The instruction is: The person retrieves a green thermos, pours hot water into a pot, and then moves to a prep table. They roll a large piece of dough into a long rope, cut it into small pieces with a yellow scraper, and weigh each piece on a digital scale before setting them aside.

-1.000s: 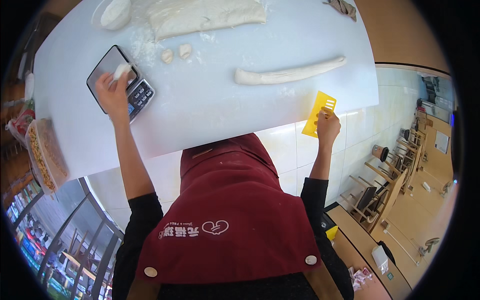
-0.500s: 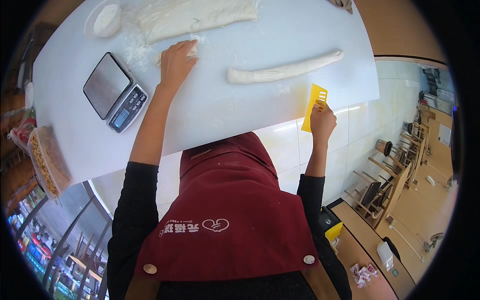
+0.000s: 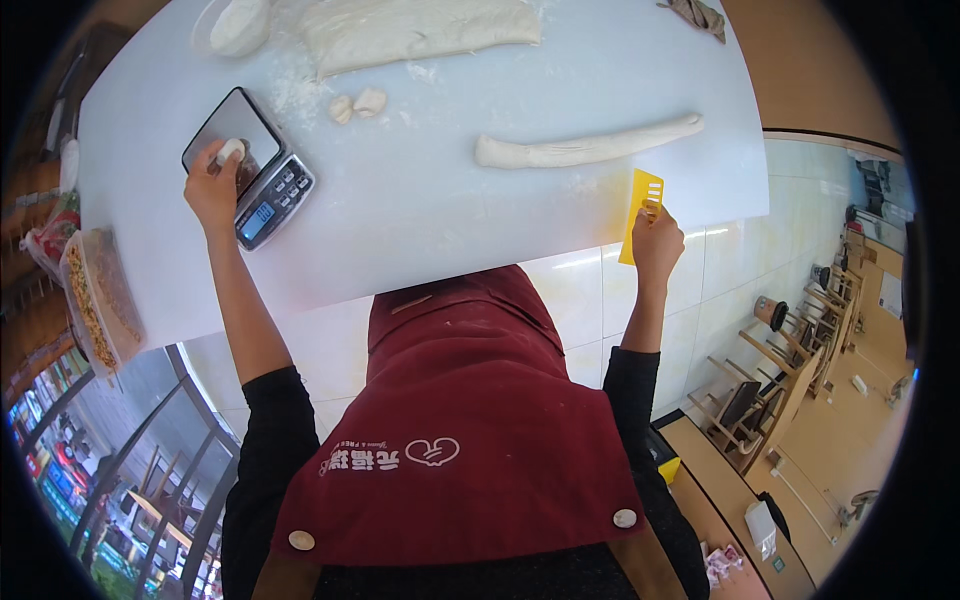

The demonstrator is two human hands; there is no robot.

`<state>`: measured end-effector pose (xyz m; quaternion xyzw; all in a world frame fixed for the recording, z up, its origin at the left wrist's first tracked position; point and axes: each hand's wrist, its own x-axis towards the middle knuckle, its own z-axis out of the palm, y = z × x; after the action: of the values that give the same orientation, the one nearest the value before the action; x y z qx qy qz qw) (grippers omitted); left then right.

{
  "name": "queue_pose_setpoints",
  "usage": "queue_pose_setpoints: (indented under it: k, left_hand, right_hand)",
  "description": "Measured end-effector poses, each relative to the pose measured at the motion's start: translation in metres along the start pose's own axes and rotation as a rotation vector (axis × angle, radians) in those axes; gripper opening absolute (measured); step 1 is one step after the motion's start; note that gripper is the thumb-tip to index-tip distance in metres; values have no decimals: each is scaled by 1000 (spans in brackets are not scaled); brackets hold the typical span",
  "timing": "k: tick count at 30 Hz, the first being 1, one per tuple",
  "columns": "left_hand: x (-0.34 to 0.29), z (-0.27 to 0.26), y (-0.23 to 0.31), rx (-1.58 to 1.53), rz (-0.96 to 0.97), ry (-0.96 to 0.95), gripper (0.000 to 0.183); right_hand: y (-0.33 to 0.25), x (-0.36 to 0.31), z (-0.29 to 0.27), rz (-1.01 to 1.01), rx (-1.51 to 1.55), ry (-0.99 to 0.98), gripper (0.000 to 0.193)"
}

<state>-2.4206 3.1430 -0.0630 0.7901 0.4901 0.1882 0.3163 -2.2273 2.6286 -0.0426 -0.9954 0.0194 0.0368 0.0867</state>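
Observation:
My left hand (image 3: 212,190) is over the digital kitchen scale (image 3: 265,150), its fingers closed on a small piece of dough (image 3: 231,150) above the mirror-like pan. In my right hand (image 3: 657,240) is a yellow dough scraper (image 3: 640,205) with slots, gripped by its right side near the table's front edge. A long dough roll (image 3: 590,146) lies just beyond the scraper. Two small dough pieces (image 3: 357,105) rest to the right of the scale. Behind them stretches a wide flat slab of dough (image 3: 420,35).
The white table (image 3: 420,220) carries scattered flour and a bowl of flour (image 3: 240,25) at the far left. A clear container of orange-brown bits (image 3: 95,300) stands at the left edge. A crumpled brown cloth (image 3: 698,16) lies far right. Stacked wooden chairs (image 3: 790,370) are off to the right.
My left hand has moved left from the small dough pieces to the scale, carrying one piece. Two pieces now show where it was. My right hand still holds the scraper.

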Motion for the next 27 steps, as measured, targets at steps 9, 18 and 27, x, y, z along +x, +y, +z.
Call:
queue_pose_setpoints:
  k: [9,18,27]
  left_hand:
    - [-13,-20,-34,8,200,257,42]
    - [-9,-27,-59,-13,111,235,36]
    - [-14,-6,-40,53,206,190,46]
  right_hand:
    - [-6,6,3,-31,-68,-43,25]
    - [17,19,10,67,52,-39,26]
    - [23,20,12,79,96,-30,26]
